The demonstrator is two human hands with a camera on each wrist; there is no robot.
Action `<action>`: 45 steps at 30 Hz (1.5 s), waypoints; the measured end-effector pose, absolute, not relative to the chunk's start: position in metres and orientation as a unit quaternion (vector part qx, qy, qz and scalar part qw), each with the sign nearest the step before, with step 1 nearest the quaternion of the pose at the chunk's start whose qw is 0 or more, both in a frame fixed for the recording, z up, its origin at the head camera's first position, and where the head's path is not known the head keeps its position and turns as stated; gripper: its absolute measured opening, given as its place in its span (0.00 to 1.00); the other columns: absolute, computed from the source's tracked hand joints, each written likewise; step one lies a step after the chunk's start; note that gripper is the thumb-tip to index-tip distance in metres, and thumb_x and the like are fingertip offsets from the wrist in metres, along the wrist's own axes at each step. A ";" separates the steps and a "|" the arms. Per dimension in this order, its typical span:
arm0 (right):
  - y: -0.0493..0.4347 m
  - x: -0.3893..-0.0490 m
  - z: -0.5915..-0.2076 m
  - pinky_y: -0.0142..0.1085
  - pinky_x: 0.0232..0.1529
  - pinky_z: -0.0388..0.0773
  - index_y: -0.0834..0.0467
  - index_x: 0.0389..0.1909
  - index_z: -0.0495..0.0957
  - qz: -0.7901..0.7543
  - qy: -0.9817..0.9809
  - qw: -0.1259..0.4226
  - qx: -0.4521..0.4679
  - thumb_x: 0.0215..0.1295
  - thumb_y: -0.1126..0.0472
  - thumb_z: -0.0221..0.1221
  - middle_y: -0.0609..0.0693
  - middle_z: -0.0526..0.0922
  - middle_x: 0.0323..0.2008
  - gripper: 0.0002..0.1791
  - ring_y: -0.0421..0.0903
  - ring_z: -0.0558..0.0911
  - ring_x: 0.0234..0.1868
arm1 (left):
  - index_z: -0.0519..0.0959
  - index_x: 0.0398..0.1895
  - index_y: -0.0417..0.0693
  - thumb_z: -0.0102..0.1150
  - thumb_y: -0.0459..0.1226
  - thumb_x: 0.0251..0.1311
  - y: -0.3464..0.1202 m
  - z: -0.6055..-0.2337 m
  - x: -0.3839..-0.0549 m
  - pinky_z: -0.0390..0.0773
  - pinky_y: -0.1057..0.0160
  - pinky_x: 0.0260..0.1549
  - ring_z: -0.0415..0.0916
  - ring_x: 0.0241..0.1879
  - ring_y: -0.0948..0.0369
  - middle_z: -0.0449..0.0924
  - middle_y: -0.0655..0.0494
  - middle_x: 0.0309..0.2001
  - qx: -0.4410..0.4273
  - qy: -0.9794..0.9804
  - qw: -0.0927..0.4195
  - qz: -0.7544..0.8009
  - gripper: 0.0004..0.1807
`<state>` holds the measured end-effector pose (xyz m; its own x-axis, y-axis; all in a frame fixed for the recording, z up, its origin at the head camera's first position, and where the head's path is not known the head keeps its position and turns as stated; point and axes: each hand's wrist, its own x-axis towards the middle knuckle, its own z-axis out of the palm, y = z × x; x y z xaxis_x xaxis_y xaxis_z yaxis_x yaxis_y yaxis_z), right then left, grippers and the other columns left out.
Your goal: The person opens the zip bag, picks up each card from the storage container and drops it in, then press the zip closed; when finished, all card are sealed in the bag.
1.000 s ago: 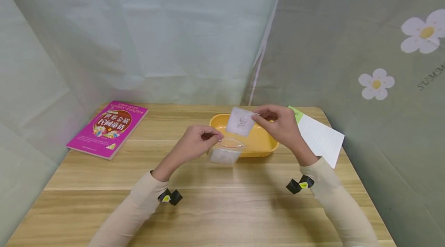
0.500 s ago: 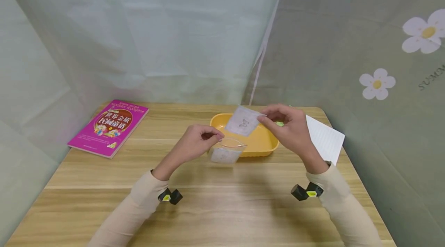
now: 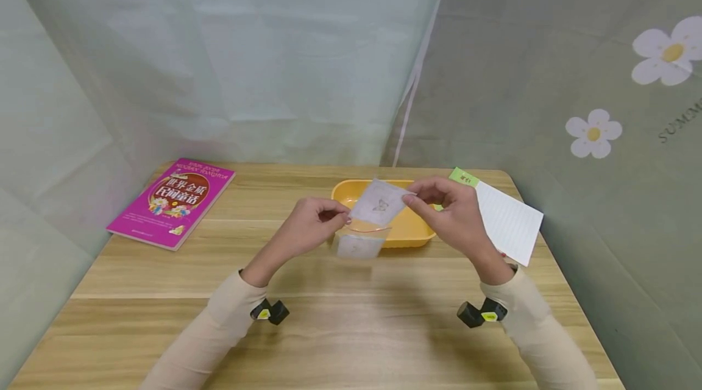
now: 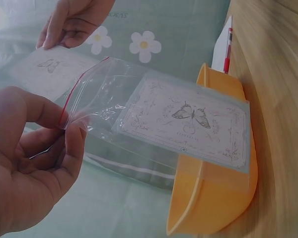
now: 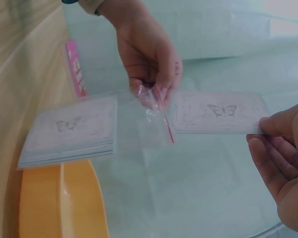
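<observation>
My left hand (image 3: 309,225) pinches one corner of a clear zip bag (image 4: 107,106) at its red-lined mouth. Inside the bag, at its lower end, lies a stack of cards (image 5: 69,124) with a butterfly print on top. Between thumb and fingers my right hand (image 3: 452,213) holds a pale butterfly-printed card or small stack (image 3: 381,202) by its edge. In the right wrist view that piece (image 5: 222,111) is level, its far edge close to the bag's mouth. Both hang above a yellow tray (image 3: 417,228) on the table.
A magenta book (image 3: 172,202) lies at the table's back left. At the right is a lined notepad (image 3: 510,222) with a green top strip, and a red-and-white pen (image 4: 228,49) lies on it. Fabric walls enclose the table (image 3: 351,329).
My right hand first shifts a little right, then lowers, bringing the printed piece down and nearer the bag's mouth. The left hand stays nearly still with the bag.
</observation>
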<state>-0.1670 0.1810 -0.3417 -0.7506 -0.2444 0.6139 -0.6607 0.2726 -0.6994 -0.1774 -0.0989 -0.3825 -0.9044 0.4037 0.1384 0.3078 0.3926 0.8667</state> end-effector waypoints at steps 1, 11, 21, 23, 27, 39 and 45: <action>0.181 -0.166 -0.342 0.29 0.34 0.83 0.64 0.36 0.85 0.527 -0.773 0.197 0.292 0.59 0.77 0.68 0.57 0.87 0.32 0.08 0.37 0.85 0.29 | 0.88 0.42 0.42 0.61 0.36 0.69 -0.099 -0.383 -0.177 0.81 0.64 0.31 0.84 0.37 0.50 0.88 0.55 0.37 0.213 0.833 0.047 0.509 0.09; 0.183 -0.164 -0.350 0.29 0.35 0.83 0.62 0.36 0.86 0.516 -0.779 0.196 0.297 0.58 0.76 0.68 0.53 0.88 0.33 0.08 0.38 0.85 0.30 | 0.89 0.41 0.46 0.61 0.39 0.70 -0.098 -0.381 -0.177 0.81 0.62 0.34 0.82 0.35 0.57 0.88 0.56 0.37 0.211 0.840 0.040 0.498 0.09; 0.176 -0.162 -0.359 0.30 0.35 0.84 0.58 0.36 0.86 0.484 -0.793 0.199 0.312 0.59 0.73 0.70 0.49 0.88 0.34 0.08 0.41 0.85 0.31 | 0.89 0.41 0.47 0.62 0.39 0.70 -0.097 -0.381 -0.177 0.82 0.62 0.34 0.82 0.35 0.57 0.88 0.57 0.37 0.214 0.838 0.040 0.501 0.08; 0.175 -0.161 -0.360 0.31 0.34 0.84 0.58 0.36 0.86 0.477 -0.798 0.198 0.311 0.59 0.72 0.70 0.48 0.88 0.34 0.08 0.41 0.85 0.31 | 0.89 0.41 0.47 0.62 0.39 0.70 -0.098 -0.381 -0.177 0.81 0.62 0.34 0.82 0.35 0.59 0.88 0.57 0.37 0.215 0.838 0.038 0.501 0.08; 0.172 -0.160 -0.364 0.32 0.34 0.85 0.57 0.35 0.86 0.465 -0.804 0.197 0.313 0.60 0.71 0.71 0.47 0.88 0.34 0.07 0.41 0.86 0.32 | 0.89 0.41 0.47 0.62 0.39 0.70 -0.097 -0.381 -0.177 0.81 0.61 0.34 0.82 0.35 0.58 0.88 0.57 0.37 0.215 0.838 0.034 0.501 0.08; 0.167 -0.162 -0.378 0.36 0.35 0.85 0.57 0.35 0.87 0.458 -0.815 0.181 0.305 0.60 0.68 0.71 0.46 0.89 0.35 0.05 0.40 0.85 0.34 | 0.89 0.42 0.47 0.62 0.39 0.70 -0.099 -0.381 -0.176 0.81 0.61 0.34 0.81 0.34 0.60 0.88 0.56 0.38 0.220 0.834 0.032 0.505 0.08; 0.164 -0.164 -0.386 0.36 0.35 0.85 0.56 0.36 0.88 0.463 -0.817 0.167 0.299 0.62 0.67 0.70 0.46 0.89 0.35 0.04 0.41 0.84 0.34 | 0.89 0.42 0.48 0.63 0.38 0.70 -0.100 -0.381 -0.176 0.82 0.62 0.35 0.82 0.35 0.60 0.88 0.57 0.38 0.216 0.836 0.030 0.504 0.07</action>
<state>-0.1641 0.1644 -0.3865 -0.7651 -0.3349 0.5499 -0.6439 0.3916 -0.6573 -0.1761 -0.0998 -0.3812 -0.9051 0.3909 0.1671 0.3303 0.3989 0.8554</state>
